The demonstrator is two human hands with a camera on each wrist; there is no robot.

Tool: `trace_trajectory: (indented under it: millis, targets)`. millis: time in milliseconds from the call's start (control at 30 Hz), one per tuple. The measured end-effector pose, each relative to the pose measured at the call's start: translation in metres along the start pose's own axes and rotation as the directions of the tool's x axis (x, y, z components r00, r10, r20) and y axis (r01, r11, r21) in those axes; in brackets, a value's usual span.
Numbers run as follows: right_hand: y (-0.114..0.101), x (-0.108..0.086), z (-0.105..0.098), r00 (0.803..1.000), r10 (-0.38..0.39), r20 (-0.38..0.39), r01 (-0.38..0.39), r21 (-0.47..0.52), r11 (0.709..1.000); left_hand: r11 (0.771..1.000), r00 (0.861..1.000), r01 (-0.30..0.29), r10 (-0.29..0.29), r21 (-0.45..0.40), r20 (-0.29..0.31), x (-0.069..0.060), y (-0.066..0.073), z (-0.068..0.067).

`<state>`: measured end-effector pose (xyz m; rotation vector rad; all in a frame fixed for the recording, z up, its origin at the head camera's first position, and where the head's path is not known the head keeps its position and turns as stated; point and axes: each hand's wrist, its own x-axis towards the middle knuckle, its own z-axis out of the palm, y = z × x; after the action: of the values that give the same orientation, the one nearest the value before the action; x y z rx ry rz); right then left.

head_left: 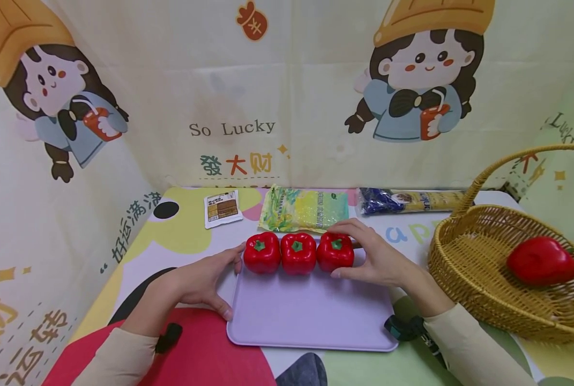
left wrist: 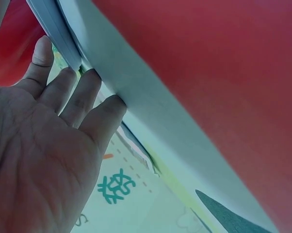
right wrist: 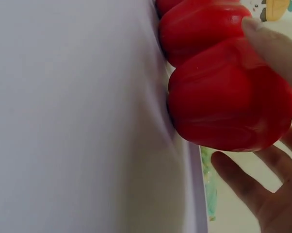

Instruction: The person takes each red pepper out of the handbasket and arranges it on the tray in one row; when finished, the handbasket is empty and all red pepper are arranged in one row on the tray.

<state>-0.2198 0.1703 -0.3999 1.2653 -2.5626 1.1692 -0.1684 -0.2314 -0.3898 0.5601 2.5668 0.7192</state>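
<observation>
Three red bell peppers stand side by side along the far edge of a lilac tray (head_left: 311, 316): a left one (head_left: 261, 257), a middle one (head_left: 298, 258) and a right one (head_left: 335, 258). My right hand (head_left: 375, 257) holds the right pepper, thumb in front and fingers behind; the right wrist view shows the thumb (right wrist: 272, 43) on this pepper (right wrist: 223, 97). At the tray's left side rests my left hand (head_left: 202, 281), its thumb at the rim and its fingertips by the left pepper. In the left wrist view its fingers (left wrist: 88, 97) are extended, holding nothing.
A wicker basket (head_left: 475, 284) at the right contains another red pepper (head_left: 542, 261). Behind the tray lie a small white packet (head_left: 222, 208), a green-yellow bag (head_left: 303, 209) and a long blue-and-yellow package (head_left: 412, 201). A printed cloth (head_left: 311, 107) hangs at the back.
</observation>
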Motion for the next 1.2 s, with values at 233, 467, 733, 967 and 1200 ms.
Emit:
trace_trajectory:
  millis: [233,467,733,967,1200]
  targets:
    - [-0.001,-0.003,-0.005,0.997,0.071,0.021,-0.072,0.040,0.997,1.000,1.000,-0.007,0.007,0.024,0.002,0.001,0.000,-0.003]
    - [0.000,-0.006,-0.012,0.998,0.068,0.014,-0.069,0.048,0.996,1.000,1.000,-0.001,0.001,0.023,0.001,0.001,0.002,-0.004]
    - [-0.001,-0.002,-0.021,0.999,0.028,0.017,-0.029,0.058,0.998,1.000,1.000,0.012,-0.011,0.018,-0.016,-0.003,-0.001,-0.002]
    - [-0.006,-0.006,-0.036,0.999,0.047,-0.008,-0.047,-0.025,0.999,1.000,0.999,0.028,-0.028,0.014,-0.015,-0.001,-0.002,-0.001]
    - [-0.004,-0.016,-0.046,0.998,0.045,-0.045,-0.048,-0.057,0.997,1.000,1.000,0.000,0.000,0.021,-0.009,0.001,0.000,-0.001]
